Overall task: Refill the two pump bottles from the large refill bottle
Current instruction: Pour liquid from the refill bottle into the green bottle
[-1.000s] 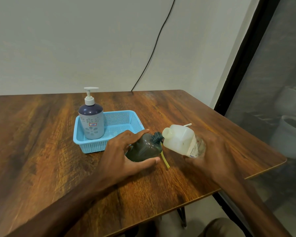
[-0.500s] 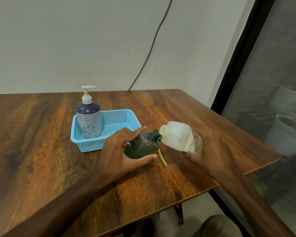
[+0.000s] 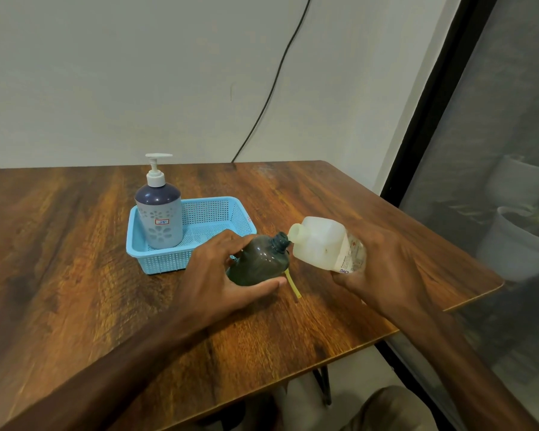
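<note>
Both hands are busy in the middle of the worktop. The left hand curls round the dark pump bottle, thumb on its near side and fingers over the far side. The bottle is tipped, its uncapped neck pointing right. The right hand grips the white refill bottle by its base. It's tilted, open mouth aimed left, right up against the dark bottle's neck; touching or not, I cannot tell. A yellow tube pokes out on the wood just below the dark bottle. Further left, the second pump bottle stands upright in the left end of the blue basket, pump on.
</note>
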Available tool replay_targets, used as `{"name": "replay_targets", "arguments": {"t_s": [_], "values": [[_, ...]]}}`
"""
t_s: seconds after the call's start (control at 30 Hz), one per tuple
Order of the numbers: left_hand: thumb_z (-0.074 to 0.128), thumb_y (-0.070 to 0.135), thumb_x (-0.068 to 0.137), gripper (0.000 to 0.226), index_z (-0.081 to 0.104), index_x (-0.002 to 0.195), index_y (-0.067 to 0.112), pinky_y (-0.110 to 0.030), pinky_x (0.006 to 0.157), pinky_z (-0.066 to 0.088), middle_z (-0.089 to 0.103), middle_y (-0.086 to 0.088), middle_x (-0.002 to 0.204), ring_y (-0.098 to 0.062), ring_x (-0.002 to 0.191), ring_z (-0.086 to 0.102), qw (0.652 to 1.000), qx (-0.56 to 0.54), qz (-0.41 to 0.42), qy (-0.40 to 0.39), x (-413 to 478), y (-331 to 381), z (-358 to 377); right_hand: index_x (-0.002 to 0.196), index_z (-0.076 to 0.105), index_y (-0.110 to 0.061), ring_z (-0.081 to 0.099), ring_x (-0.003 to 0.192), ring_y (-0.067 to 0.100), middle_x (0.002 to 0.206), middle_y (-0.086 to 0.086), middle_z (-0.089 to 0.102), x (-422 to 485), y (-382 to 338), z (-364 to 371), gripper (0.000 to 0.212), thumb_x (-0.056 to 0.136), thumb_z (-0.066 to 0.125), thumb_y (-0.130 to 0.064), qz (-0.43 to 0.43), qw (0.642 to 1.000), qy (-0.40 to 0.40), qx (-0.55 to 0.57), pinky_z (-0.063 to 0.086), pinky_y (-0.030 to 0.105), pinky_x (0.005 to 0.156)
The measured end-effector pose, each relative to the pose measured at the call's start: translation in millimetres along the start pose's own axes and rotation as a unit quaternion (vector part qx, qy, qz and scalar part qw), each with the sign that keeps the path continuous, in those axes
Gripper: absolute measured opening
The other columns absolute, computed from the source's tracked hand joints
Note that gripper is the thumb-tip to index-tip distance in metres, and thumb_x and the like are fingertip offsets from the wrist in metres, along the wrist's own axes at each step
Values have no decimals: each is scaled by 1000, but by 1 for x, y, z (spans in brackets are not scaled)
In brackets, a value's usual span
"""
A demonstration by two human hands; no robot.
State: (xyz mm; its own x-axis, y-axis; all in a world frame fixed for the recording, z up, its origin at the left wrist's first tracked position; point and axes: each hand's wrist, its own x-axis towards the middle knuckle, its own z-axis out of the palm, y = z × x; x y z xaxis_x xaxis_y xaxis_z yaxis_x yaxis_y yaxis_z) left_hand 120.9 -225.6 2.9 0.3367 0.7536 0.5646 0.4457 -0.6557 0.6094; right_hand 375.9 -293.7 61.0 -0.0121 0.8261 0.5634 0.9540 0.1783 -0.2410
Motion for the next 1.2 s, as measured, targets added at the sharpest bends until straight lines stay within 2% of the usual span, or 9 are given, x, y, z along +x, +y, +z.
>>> {"name": "replay_targets", "arguments": {"t_s": [0.1,0.23,0.4,0.57,0.77,1.1,1.2], "values": [[76,75,69,66,58,125,45,-29,78,59,67,14,110,0,102,59,1000,-1,4,6,0,0,0,120,69,-11,66,94,23,107,9,73,1,-1,-1,70,56,97,-19,2,1000,-6,-10,43,21,68],[74,77,69,64,59,122,46,-31,75,59,67,13,106,-3,99,60,1000,2,11,13,1,1,1,124,68,-13,67,100,27,110,10,72,1,0,-1,72,59,96,-19,13,1000,-7,-23,45,25,71],[74,78,68,66,57,124,46,-30,76,59,66,13,108,-1,100,59,1000,3,9,15,1,-1,3,128,66,-14,66,106,27,117,10,71,1,-1,-1,74,61,95,-20,24,999,-8,-23,47,26,75],[72,80,67,71,58,127,43,-32,77,60,67,11,110,-2,100,59,1000,0,5,14,1,-1,2,128,66,-14,66,103,27,116,9,72,0,-1,-2,73,62,95,-20,25,1000,-10,-15,46,25,75],[71,81,67,78,63,129,34,-31,76,60,67,10,111,-4,100,60,1000,7,0,13,0,-2,3,129,65,-16,65,106,25,116,7,71,1,0,-4,75,60,95,-20,18,999,-17,-20,46,25,77],[78,73,69,75,64,131,32,-30,77,60,67,10,111,-4,100,60,1000,7,7,15,0,-2,3,132,62,-19,64,106,23,116,5,70,3,-4,-9,78,61,94,-23,14,999,-29,-32,46,26,75],[75,77,68,78,63,131,32,-31,77,60,67,10,112,-5,101,60,1000,11,2,14,0,-3,5,133,61,-20,63,106,22,118,5,69,3,-6,-11,79,62,94,-24,16,999,-28,-40,45,24,75]]}}
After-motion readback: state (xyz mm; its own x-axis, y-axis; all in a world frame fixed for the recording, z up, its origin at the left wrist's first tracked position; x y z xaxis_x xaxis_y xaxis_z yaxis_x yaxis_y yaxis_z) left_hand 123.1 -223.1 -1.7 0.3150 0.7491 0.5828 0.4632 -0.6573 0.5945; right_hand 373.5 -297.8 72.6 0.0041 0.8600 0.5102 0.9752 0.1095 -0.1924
